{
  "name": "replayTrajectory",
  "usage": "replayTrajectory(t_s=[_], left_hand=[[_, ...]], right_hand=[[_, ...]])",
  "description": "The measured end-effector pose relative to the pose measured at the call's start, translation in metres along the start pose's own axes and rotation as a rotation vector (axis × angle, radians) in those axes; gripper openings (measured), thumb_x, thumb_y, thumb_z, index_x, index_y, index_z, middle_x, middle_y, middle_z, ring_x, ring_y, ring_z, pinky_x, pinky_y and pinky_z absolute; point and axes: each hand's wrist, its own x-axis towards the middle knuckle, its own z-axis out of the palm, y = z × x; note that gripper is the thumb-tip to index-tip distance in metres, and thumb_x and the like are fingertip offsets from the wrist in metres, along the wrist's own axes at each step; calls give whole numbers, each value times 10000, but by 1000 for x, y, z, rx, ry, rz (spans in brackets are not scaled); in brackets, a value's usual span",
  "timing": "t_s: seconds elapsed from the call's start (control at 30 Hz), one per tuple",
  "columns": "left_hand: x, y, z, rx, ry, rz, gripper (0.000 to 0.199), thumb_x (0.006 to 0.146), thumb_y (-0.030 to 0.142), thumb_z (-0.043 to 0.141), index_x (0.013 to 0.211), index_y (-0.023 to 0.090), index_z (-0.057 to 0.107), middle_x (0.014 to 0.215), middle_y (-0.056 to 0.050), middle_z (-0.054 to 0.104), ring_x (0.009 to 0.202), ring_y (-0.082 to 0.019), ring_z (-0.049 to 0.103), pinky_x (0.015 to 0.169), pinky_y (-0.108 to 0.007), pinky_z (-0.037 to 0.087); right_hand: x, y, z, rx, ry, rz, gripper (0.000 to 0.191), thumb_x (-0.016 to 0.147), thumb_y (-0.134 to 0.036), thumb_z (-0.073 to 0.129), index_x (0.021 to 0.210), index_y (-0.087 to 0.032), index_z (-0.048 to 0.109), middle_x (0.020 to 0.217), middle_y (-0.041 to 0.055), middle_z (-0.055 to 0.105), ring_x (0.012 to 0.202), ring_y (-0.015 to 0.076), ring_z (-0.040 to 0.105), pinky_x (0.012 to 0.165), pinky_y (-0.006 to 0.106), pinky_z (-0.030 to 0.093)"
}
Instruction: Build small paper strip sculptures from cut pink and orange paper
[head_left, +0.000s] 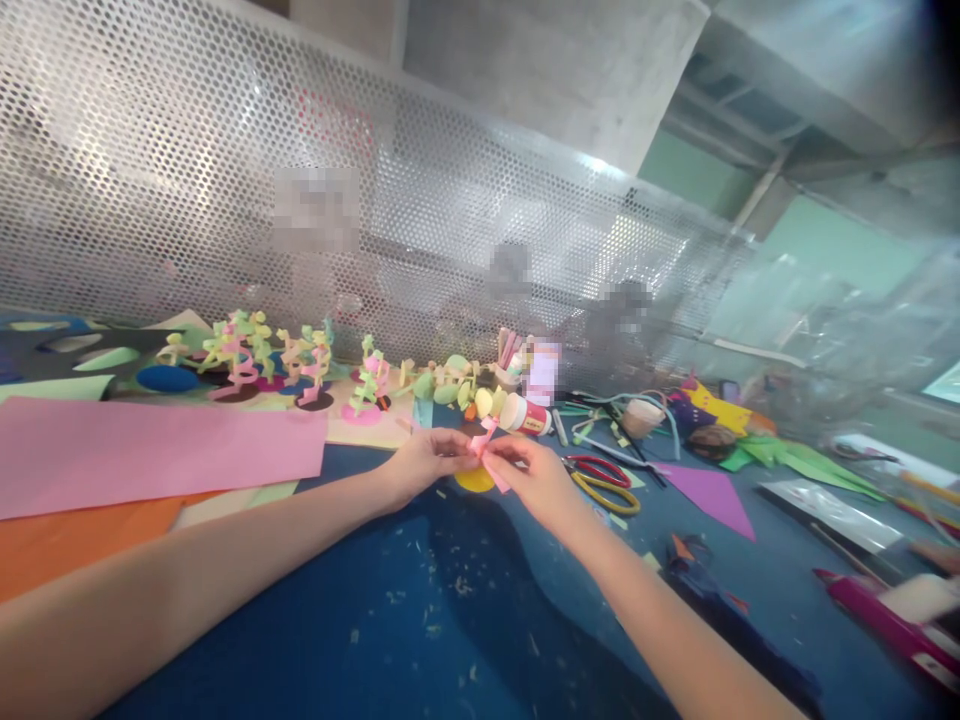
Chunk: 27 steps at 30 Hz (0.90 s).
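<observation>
L hand [425, 463] and R hand [529, 470], nearly touching at ctr, each w/ thumb & fingers pinched on pink strip [482, 441]; strip lies btwn fingertips, just above blue table [337, 610]. Yellow disc [475, 480]: under the hands, at 6 o'clock of strip, partly hidden; contact w/ strip can't be told. Clock posns below taken from hands. Jar [525, 414], on its side: 1–2 o'clock, near R hand. Red handles [600, 470] & yellow handles [606, 494]: 3–4 o'clock, adj. to each other. Purple paper [709, 497]: 3–4 o'clock, farther out. Pink sheet [157, 450]: 9 o'clock. Paper spirals [244, 360], upright: 10 o'clock. Perforated screen [450, 190]: 12 o'clock, behind. Pale scraps [459, 583]: approx. 6 o'clock.
</observation>
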Motion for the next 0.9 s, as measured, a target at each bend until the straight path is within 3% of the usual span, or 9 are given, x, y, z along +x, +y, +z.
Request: replayTrajectory(t_s=[0.1,0.27,0.4,0.6,0.77,0.9], left_hand=[[-1,0,-1,-14,1,11,232,654,288,721,818,138,656,820,-27,677,774,-137,603,791,-278,427],[-1,-1,-2,-29,23,28,198,663,277,715,794,140,659,785,-14,672,758,-120,593,773,-249,417],[-1,0,-1,14,39,40,187,658,276,714,776,141,660,777,-9,661,753,-116,580,764,-245,414],[-3,1,0,270,36,89,206,676,296,678,807,137,668,770,-24,644,729,-132,568,703,-250,435],[-2,-3,0,476,-2,121,236,692,234,632,910,144,640,835,-40,649,792,-148,591,744,-262,450],[-5,-3,3,516,-54,140,314,685,190,614,992,154,555,891,-51,641,829,-160,597,692,-249,459]], right_hand=[[-1,1,-2,0,0,-28,174,816,-249,475,889,-175,615,893,56,669,825,170,633,703,279,507],[-5,9,-7,-92,24,-129,219,783,-150,512,994,-203,532,854,31,649,793,164,624,725,303,496],[-8,10,-13,-413,70,-382,249,774,-128,550,989,-244,599,915,41,574,923,200,532,825,349,435],[-12,1,-18,-825,54,-691,140,846,-237,516,872,-245,653,840,30,571,869,193,500,796,346,393],[-16,-8,-16,-965,17,-705,127,848,-222,507,836,-203,633,882,30,602,903,197,485,858,376,336],[-18,-15,-11,-980,-41,-672,113,822,-163,520,796,-203,622,902,33,592,905,199,480,898,397,313]])
